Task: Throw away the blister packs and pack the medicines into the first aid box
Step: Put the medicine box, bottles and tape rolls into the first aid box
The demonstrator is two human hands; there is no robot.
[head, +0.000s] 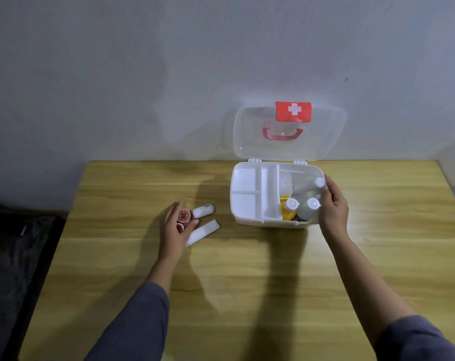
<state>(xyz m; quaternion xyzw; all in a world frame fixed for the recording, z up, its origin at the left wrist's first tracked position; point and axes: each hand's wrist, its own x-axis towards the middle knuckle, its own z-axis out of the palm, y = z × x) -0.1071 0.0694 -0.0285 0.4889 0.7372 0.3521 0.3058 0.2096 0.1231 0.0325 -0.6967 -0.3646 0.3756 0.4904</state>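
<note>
The white first aid box (238, 217) stands open on the wooden table (247, 282), its clear lid (325, 131) leaning against the wall. Inside its right half stand a yellow bottle (289, 211) and a clear bottle (309, 208), both white-capped. My right hand (334, 204) is at the box's right rim, fingers around a third white-capped bottle (319, 182). My left hand (175, 227) rests on the table left of the box, holding two small pink-rimmed rolls (183, 217). Next to it lie a small white roll (203, 211) and a long white box (203, 232).
A white divided tray (247, 188) sits in the box's left half. A dark bag or cloth (15, 256) lies on the floor left of the table. The grey wall stands right behind the table's far edge.
</note>
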